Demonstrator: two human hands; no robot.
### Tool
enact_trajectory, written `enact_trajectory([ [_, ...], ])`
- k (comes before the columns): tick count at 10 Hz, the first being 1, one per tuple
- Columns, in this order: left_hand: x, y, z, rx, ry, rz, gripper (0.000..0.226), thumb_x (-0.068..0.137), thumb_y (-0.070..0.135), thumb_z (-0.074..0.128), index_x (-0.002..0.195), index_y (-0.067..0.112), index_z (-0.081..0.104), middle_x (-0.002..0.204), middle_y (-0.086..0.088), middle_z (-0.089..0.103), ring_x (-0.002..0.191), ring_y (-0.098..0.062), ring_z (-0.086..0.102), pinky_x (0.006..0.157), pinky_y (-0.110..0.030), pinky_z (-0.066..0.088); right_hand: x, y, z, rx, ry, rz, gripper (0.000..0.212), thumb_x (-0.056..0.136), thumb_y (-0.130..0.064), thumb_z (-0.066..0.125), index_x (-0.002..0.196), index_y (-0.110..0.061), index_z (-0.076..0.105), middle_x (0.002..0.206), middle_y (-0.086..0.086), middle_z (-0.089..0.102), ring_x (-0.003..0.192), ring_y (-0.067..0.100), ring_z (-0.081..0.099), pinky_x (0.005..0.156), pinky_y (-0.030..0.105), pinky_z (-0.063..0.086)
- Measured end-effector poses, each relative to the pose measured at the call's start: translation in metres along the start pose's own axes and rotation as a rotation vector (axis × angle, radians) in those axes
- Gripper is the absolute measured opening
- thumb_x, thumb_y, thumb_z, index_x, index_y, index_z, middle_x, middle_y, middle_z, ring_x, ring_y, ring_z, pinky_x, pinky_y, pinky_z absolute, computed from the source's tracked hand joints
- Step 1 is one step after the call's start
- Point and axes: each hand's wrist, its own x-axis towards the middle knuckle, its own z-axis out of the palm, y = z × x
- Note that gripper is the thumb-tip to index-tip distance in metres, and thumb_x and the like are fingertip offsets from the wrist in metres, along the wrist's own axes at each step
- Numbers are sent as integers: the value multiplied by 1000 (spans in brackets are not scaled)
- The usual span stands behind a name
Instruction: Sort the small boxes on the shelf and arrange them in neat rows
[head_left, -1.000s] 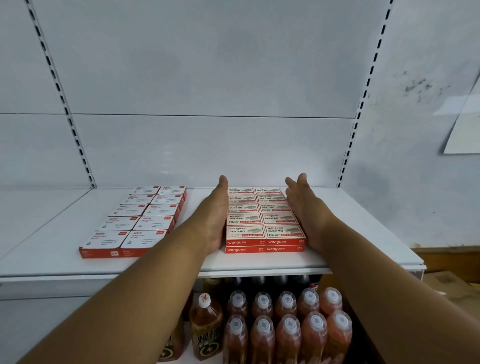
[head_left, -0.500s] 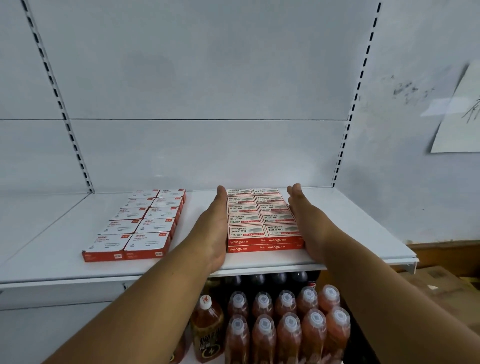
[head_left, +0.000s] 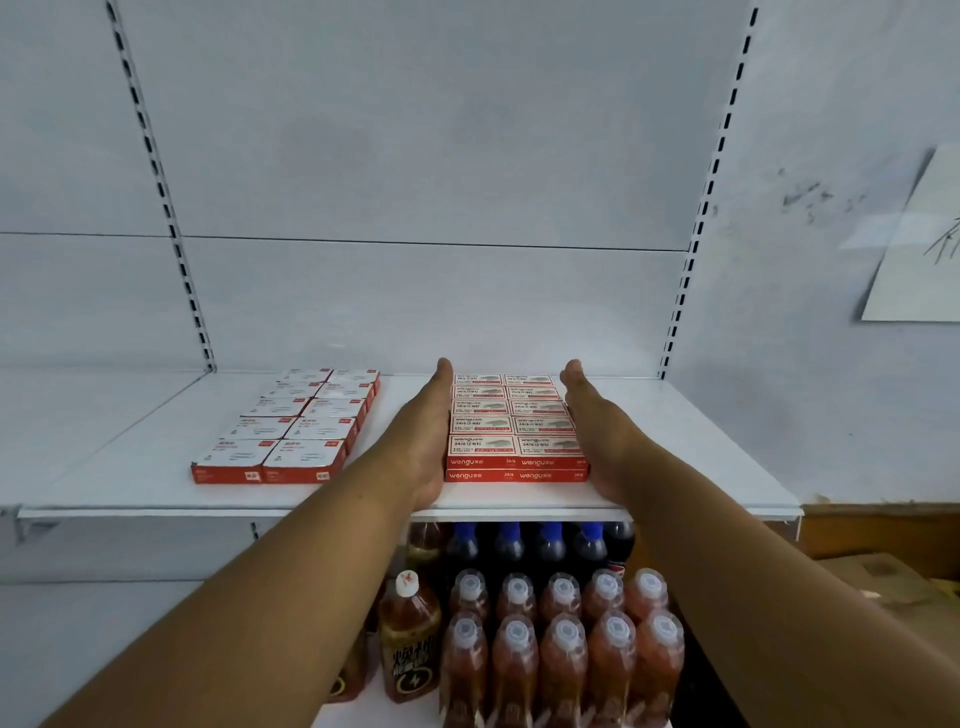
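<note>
Two groups of small red-and-white boxes lie on the white shelf (head_left: 156, 467). The right group (head_left: 514, 431) is two columns wide, several rows deep and two layers high, with "wenguxe" printed on the fronts. My left hand (head_left: 426, 431) lies flat against its left side, fingers straight and together. My right hand (head_left: 597, 431) lies flat against its right side in the same way. Neither hand grips a box. The left group (head_left: 296, 431) stands apart from my hands, also two columns wide and several rows deep, with its rows even.
The shelf's front edge runs just below my wrists. Underneath stand several orange drink bottles (head_left: 561, 649) and dark bottles with blue caps (head_left: 550, 545). A sheet of paper (head_left: 919, 249) hangs on the right wall. A cardboard box (head_left: 883, 577) sits low on the right.
Both hands stay flat against the right group. My right hand has drawn in a little closer to its side. The view has shifted slightly.
</note>
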Motion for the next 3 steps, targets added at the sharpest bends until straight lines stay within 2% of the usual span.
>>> enact_trajectory([
  [1, -2, -1, 3, -8, 9, 10, 40, 102, 54, 26, 83, 30, 53, 46, 17, 63, 45, -2, 65, 60, -26, 50, 1, 2, 2, -20, -35, 1, 62, 92, -73, 27, 118, -26, 60, 95, 3, 76, 91, 24, 73, 97, 44, 53],
  [2, -11, 3, 6, -4, 34, 5, 41, 101, 55, 29, 96, 29, 59, 49, 15, 65, 52, -8, 69, 74, -33, 53, 2, 4, 3, -49, -13, -14, 70, 86, -78, 26, 129, -30, 55, 109, 2, 73, 100, 25, 71, 101, 48, 49],
  [3, -21, 7, 8, -9, 79, -1, 48, 103, 52, 27, 136, 25, 49, 87, 11, 69, 77, -8, 62, 76, -26, 51, -9, -2, 2, -183, 3, -86, 86, 77, -85, 17, 141, -33, 41, 136, 5, 58, 121, 27, 59, 107, 50, 41],
])
